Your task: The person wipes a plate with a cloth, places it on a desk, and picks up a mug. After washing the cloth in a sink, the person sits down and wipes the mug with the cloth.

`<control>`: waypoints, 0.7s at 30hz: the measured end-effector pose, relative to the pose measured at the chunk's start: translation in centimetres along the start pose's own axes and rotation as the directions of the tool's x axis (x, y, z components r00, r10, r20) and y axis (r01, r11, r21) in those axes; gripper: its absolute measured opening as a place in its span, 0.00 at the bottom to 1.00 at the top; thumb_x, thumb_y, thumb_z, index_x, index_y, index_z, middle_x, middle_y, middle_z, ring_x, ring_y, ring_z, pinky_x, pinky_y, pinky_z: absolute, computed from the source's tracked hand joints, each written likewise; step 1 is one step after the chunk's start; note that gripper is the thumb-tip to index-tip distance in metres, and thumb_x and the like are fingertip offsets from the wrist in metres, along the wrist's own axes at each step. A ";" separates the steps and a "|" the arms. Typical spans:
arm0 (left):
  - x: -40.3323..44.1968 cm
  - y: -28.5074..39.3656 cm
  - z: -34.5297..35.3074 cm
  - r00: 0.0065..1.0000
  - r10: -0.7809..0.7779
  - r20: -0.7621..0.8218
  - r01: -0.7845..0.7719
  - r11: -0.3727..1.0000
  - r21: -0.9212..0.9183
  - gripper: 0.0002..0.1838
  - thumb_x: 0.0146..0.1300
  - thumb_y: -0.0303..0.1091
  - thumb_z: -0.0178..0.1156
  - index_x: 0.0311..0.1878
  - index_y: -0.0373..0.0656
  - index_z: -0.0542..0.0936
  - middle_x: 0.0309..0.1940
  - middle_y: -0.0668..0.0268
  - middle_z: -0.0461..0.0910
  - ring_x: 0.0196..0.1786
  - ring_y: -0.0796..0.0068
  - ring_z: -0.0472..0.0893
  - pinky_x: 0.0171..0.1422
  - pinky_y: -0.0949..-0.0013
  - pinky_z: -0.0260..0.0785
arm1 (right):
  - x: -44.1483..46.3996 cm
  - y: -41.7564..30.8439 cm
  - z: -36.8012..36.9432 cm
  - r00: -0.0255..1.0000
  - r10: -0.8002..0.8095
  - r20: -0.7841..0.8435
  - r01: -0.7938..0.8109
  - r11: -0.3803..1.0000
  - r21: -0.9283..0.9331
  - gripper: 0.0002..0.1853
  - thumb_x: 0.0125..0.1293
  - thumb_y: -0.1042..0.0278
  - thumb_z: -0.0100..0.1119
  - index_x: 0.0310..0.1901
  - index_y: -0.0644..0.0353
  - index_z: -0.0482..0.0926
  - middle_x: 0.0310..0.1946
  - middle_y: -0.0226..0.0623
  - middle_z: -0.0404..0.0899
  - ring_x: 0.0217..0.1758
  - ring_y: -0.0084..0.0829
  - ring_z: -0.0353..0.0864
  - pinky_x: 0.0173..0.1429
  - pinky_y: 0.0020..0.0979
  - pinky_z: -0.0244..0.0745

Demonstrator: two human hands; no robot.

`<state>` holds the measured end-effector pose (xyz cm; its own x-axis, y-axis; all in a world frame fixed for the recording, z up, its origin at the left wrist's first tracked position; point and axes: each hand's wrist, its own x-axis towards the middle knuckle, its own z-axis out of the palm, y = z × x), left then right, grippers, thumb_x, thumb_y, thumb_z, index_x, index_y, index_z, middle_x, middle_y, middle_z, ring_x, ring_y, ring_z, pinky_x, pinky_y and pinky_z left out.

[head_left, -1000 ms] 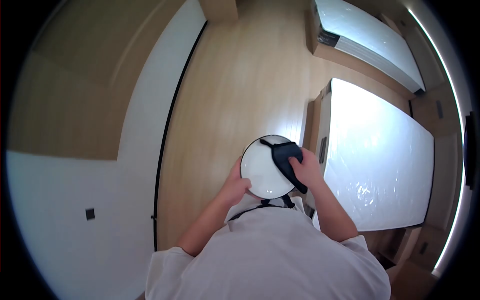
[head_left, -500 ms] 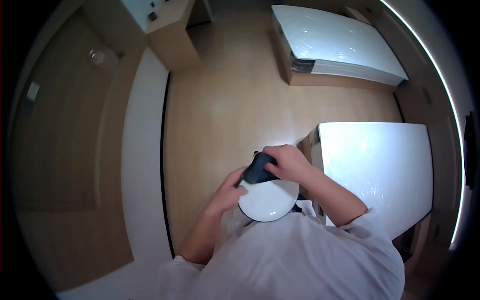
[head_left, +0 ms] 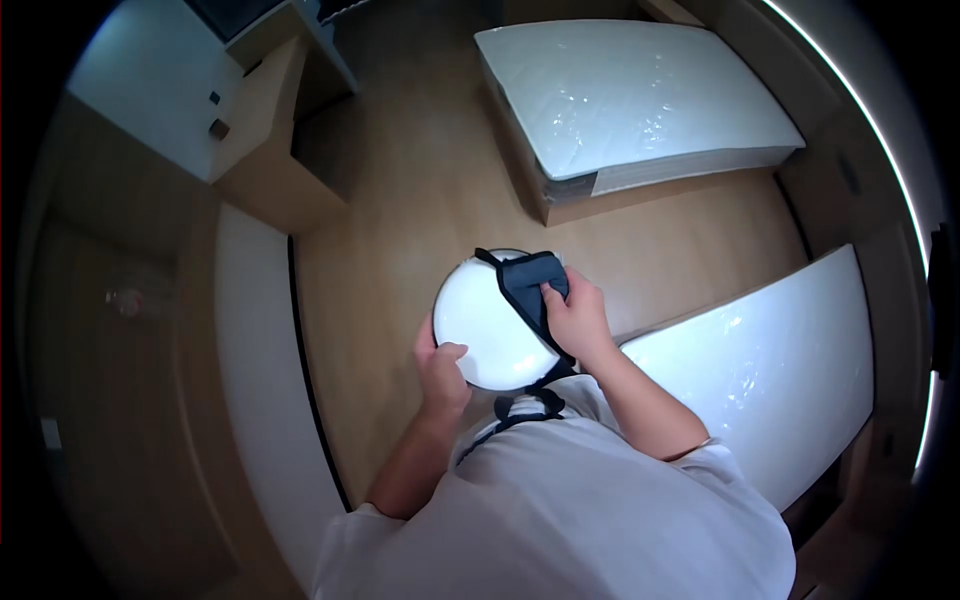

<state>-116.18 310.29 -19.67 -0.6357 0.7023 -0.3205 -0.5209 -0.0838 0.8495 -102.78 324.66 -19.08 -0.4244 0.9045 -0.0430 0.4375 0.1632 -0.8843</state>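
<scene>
A white, round, glossy plate (head_left: 487, 325) with a thin dark rim is held in front of my body. My left hand (head_left: 443, 375) grips its lower left edge, thumb on the face and the fingers behind it. Over the plate's right side lies a dark blue cloth (head_left: 528, 285) with black edging. My right hand (head_left: 578, 315) pinches this cloth and presses it against the plate near the right rim. Part of the rim is hidden under the cloth.
A plastic-wrapped mattress (head_left: 640, 95) lies on a low wooden base ahead, and a second wrapped mattress (head_left: 760, 370) is at my right. A wooden desk (head_left: 265, 150) stands at the far left beside a white wall panel (head_left: 265, 380). Wood flooring (head_left: 400, 210) runs between them.
The plate has risen and turned more face-up. My left hand has shifted from near the cloth to the plate's lower left rim. The cloth now lies spread along the right side. My view has turned.
</scene>
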 end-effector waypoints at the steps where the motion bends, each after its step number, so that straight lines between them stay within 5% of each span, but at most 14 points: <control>1: 2.8 0.1 1.6 0.995 0.074 -0.070 -0.079 0.995 -0.066 0.38 0.42 0.23 0.48 0.65 0.28 0.69 0.52 0.54 0.79 0.56 0.58 0.80 0.63 0.63 0.73 | 3.0 -0.5 0.2 1.000 -0.001 -0.001 0.001 1.000 -0.004 0.08 0.65 0.72 0.59 0.41 0.69 0.79 0.30 0.58 0.81 0.35 0.57 0.82 0.41 0.42 0.77; 4: 9.4 1.7 6.2 0.974 0.066 -0.216 -0.109 0.975 -0.193 0.37 0.50 0.22 0.49 0.69 0.37 0.66 0.60 0.55 0.74 0.61 0.58 0.76 0.66 0.58 0.71 | 11.0 -1.9 1.2 0.997 0.027 -0.072 -0.006 0.959 0.282 0.08 0.65 0.78 0.54 0.44 0.67 0.78 0.33 0.50 0.83 0.36 0.41 0.84 0.43 0.37 0.77; 8: 16.9 3.1 10.4 0.913 0.064 -0.403 -0.202 0.929 -0.310 0.36 0.56 0.20 0.47 0.72 0.45 0.62 0.65 0.57 0.69 0.67 0.58 0.71 0.70 0.57 0.67 | 18.1 -3.5 4.1 0.998 0.045 -0.043 -0.016 0.854 0.520 0.12 0.68 0.78 0.52 0.52 0.67 0.73 0.41 0.46 0.83 0.44 0.36 0.83 0.52 0.34 0.76; 12: 26.3 4.1 10.2 0.931 0.125 -0.342 -0.234 0.925 -0.299 0.40 0.51 0.19 0.48 0.72 0.46 0.61 0.65 0.57 0.67 0.66 0.58 0.71 0.70 0.57 0.66 | 24.2 -3.4 9.5 0.997 -0.078 -0.001 0.070 0.886 0.459 0.21 0.68 0.74 0.56 0.60 0.66 0.62 0.38 0.45 0.80 0.44 0.37 0.82 0.51 0.36 0.76; 16: 35.1 4.9 8.7 0.921 0.077 -0.382 -0.183 0.951 -0.250 0.40 0.48 0.19 0.47 0.71 0.44 0.62 0.64 0.56 0.68 0.64 0.58 0.73 0.68 0.57 0.69 | 34.9 -1.5 13.0 0.978 -0.042 0.205 -0.048 0.909 0.413 0.17 0.68 0.73 0.58 0.55 0.67 0.68 0.38 0.48 0.82 0.41 0.40 0.84 0.47 0.38 0.77; 17: 37.8 5.9 8.1 0.935 -0.034 -0.354 -0.075 0.955 -0.288 0.40 0.47 0.19 0.47 0.70 0.42 0.62 0.63 0.57 0.69 0.63 0.58 0.74 0.67 0.57 0.70 | 38.5 -0.9 14.0 0.975 -0.030 0.220 -0.055 0.927 0.371 0.15 0.67 0.72 0.58 0.52 0.68 0.71 0.38 0.52 0.83 0.42 0.45 0.85 0.47 0.39 0.77; 19: 42.8 6.6 5.8 0.937 -0.144 -0.319 0.034 0.945 -0.326 0.40 0.45 0.18 0.46 0.70 0.40 0.63 0.61 0.57 0.71 0.62 0.58 0.75 0.66 0.58 0.71 | 45.0 -1.7 14.8 0.963 -0.001 0.269 -0.051 0.981 0.186 0.13 0.67 0.76 0.57 0.51 0.67 0.74 0.39 0.43 0.83 0.42 0.32 0.82 0.50 0.32 0.76; 21: 48.5 5.4 2.4 0.991 -0.024 -0.130 -0.001 0.982 -0.190 0.41 0.44 0.18 0.45 0.69 0.40 0.63 0.60 0.54 0.72 0.59 0.44 0.77 0.38 0.32 0.83 | 51.2 -2.4 15.4 0.937 -0.003 0.349 -0.020 0.998 0.063 0.14 0.66 0.72 0.62 0.50 0.67 0.77 0.36 0.47 0.84 0.40 0.37 0.84 0.48 0.34 0.77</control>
<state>-148.51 345.62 -29.59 -0.6918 0.6063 -0.3921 -0.6185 -0.2174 0.7551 -137.79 364.50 -26.36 -0.6758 0.7094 -0.1999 0.3954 0.1202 -0.9106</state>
